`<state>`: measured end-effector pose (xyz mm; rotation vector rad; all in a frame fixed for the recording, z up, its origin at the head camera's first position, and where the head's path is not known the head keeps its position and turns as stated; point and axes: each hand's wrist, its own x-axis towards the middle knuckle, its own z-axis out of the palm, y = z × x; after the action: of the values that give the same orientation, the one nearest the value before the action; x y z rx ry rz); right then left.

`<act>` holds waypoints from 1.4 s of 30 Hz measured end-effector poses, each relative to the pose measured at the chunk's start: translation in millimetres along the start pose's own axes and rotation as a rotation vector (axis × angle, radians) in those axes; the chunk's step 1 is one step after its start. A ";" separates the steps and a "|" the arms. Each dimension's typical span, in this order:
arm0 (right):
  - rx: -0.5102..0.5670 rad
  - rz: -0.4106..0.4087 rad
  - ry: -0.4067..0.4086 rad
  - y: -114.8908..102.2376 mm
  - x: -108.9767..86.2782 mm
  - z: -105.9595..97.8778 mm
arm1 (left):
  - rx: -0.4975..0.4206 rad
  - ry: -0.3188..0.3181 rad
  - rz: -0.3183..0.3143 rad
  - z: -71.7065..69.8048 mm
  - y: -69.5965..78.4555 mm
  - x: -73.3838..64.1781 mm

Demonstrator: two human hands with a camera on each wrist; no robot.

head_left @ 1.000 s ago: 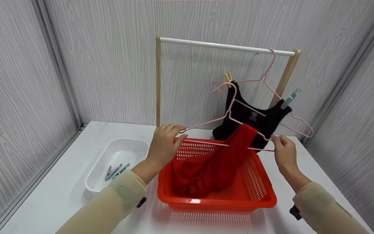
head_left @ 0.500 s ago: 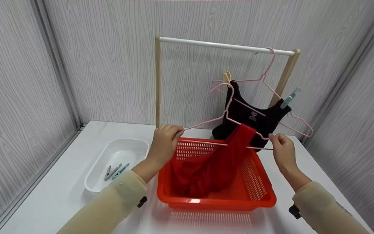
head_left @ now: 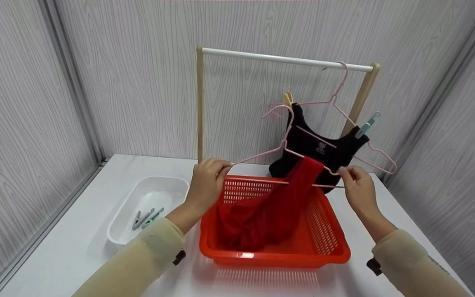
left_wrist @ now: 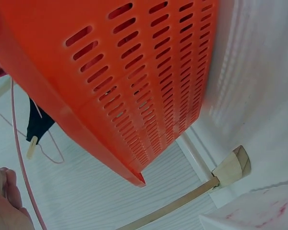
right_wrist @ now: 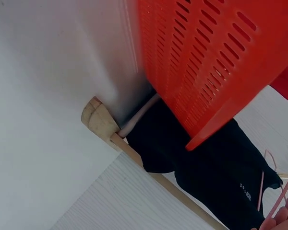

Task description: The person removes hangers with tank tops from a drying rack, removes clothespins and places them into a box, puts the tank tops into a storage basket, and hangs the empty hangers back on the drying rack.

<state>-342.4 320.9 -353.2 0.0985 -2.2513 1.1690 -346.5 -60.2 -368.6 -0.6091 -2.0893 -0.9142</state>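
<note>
A pink clothes hanger is held level above the basket, its hook pointing up and to the left. My left hand pinches its left end between thumb and fingers. At the other end, my right hand pinches the right corner. One strap of a red garment is looped over the hanger's right arm. The rest of that garment lies bunched in the red basket. In the left wrist view, part of my left hand shows beside the pink wire; fingertips of my right hand show in the right wrist view.
Behind the basket stands a rack with a white rail. A black top hangs there on another pink hanger, with a yellow clothespin and a teal clothespin on its straps. At left, a white tray holds several clothespins.
The hanger has shifted slightly left, and its right end has risen a little with my right hand. My left fingers have closed more tightly on the left end. The red garment stays looped.
</note>
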 end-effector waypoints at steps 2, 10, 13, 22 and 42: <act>-0.007 -0.044 0.023 -3.1 1.5 -0.4 | -0.002 0.003 -0.006 -0.2 -0.5 0.1; 0.008 -0.283 0.073 -21.7 8.3 2.2 | 0.009 -0.001 -0.020 0.1 -2.9 -2.3; 0.014 -0.385 0.023 -30.0 8.7 8.6 | 0.006 0.006 -0.015 0.0 -3.1 -3.2; -0.061 -0.563 -0.101 -42.3 6.1 24.9 | -0.001 0.004 -0.016 0.7 -2.6 -6.1; -0.093 -0.599 0.030 -36.6 13.5 22.4 | 0.000 -0.009 -0.029 -0.5 -7.8 -9.1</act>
<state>-352.2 284.0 -329.3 0.6616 -2.0313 0.7338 -346.0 -66.6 -378.8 -0.5846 -2.1112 -0.9293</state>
